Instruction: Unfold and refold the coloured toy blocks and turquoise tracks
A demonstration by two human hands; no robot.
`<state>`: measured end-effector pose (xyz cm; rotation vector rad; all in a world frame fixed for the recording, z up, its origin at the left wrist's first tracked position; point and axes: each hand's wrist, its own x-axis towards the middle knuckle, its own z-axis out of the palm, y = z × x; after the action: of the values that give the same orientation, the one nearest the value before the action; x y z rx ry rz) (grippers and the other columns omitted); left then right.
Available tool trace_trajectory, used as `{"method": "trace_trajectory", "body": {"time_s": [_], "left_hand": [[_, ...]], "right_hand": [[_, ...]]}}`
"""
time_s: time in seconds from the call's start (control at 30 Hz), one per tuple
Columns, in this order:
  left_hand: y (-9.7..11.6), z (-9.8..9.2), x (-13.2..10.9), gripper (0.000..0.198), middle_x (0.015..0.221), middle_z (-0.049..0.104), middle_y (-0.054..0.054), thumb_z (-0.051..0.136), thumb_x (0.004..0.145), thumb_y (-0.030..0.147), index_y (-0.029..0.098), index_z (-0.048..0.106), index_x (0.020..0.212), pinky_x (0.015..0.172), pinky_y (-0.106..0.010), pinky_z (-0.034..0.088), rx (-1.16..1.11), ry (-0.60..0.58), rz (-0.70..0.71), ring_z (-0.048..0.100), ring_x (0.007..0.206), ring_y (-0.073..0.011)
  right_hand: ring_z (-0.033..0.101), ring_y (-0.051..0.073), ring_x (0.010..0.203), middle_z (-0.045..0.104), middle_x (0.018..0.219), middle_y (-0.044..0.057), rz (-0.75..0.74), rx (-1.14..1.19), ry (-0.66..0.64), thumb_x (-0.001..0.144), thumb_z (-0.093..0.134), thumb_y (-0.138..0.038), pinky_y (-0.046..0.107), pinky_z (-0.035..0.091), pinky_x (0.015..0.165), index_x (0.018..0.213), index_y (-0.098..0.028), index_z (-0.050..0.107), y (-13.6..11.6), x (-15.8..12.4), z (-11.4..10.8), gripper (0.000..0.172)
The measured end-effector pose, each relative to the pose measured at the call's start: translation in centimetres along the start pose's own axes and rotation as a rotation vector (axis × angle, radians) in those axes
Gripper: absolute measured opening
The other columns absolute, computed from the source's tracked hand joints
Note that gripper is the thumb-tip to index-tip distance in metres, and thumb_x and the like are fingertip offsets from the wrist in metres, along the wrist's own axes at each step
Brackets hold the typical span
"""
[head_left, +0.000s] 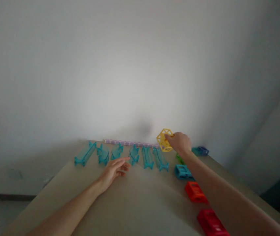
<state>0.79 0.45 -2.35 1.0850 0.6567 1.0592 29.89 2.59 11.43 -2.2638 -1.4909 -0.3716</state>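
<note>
My right hand (181, 143) grips a yellow hexagonal openwork toy piece (163, 140) between thumb and fingers, lifted above the far right part of the table. Over the middle of the table is my left hand (114, 172), its index finger stretched out and the other fingers loosely curled, holding nothing. Just beyond it lie a translucent blue curved track piece (134, 155) and another curved piece (117, 152). Below the yellow piece are two straight blue track pieces (147, 158), (160, 160).
Farther left lie a curved track piece (102, 154) and a long straight one (85, 154). A purple-and-white strip (130, 143) runs along the wall. Down the right side sit teal (183, 172), orange (196, 192) and red (211, 223) blocks, with a dark blue one (204, 151) behind.
</note>
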Motion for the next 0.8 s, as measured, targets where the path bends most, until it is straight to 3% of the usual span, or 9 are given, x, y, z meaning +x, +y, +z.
{"method": "trace_trajectory", "body": {"time_s": [0.1, 0.33, 0.53, 0.7, 0.8], "left_hand": [[-0.2, -0.2, 0.1, 0.038, 0.086, 0.067, -0.011, 0.063, 0.078, 0.042, 0.013, 0.070, 0.101, 0.063, -0.028, 0.045, 0.023, 0.012, 0.010, 0.061, 0.074, -0.0179], [-0.7, -0.7, 0.4, 0.036, 0.083, 0.066, -0.011, 0.063, 0.077, 0.043, 0.012, 0.072, 0.094, 0.060, -0.027, 0.043, 0.045, -0.010, 0.039, 0.059, 0.071, -0.0174], [-0.6, -0.7, 0.4, 0.036, 0.083, 0.066, -0.010, 0.062, 0.077, 0.043, 0.013, 0.072, 0.094, 0.061, -0.027, 0.043, 0.052, -0.014, 0.041, 0.058, 0.071, -0.0170], [-0.5, -0.6, 0.3, 0.035, 0.081, 0.065, -0.009, 0.063, 0.077, 0.044, 0.014, 0.072, 0.093, 0.059, -0.026, 0.042, 0.063, 0.003, 0.034, 0.057, 0.070, -0.0163], [-0.5, -0.6, 0.3, 0.035, 0.079, 0.065, -0.009, 0.063, 0.077, 0.044, 0.014, 0.072, 0.091, 0.057, -0.025, 0.041, 0.081, 0.001, 0.051, 0.057, 0.067, -0.0155]], "right_hand": [[0.066, 0.035, 0.092, 0.068, 0.096, 0.026, 0.024, -0.061, -0.059, 0.079, 0.056, -0.049, 0.037, 0.050, 0.073, 0.099, -0.004, 0.070, 1.3, 1.7, 1.5, 0.051], [0.066, 0.033, 0.096, 0.068, 0.101, 0.023, 0.068, -0.114, -0.172, 0.080, 0.059, -0.041, 0.037, 0.051, 0.074, 0.101, -0.006, 0.070, 2.3, 1.5, 5.5, 0.042], [0.065, 0.034, 0.095, 0.067, 0.098, 0.023, 0.070, -0.129, -0.175, 0.082, 0.057, -0.046, 0.039, 0.050, 0.075, 0.099, -0.006, 0.069, 2.2, 1.4, 5.0, 0.045], [0.056, 0.036, 0.107, 0.057, 0.111, 0.026, -0.022, -0.133, -0.027, 0.088, 0.043, -0.056, 0.041, 0.045, 0.083, 0.112, -0.005, 0.062, -0.3, -2.6, 3.0, 0.059], [0.055, 0.032, 0.105, 0.055, 0.111, 0.021, -0.161, -0.062, 0.101, 0.089, 0.042, -0.051, 0.040, 0.042, 0.087, 0.118, -0.011, 0.057, -1.9, -6.7, 3.6, 0.051]]}}
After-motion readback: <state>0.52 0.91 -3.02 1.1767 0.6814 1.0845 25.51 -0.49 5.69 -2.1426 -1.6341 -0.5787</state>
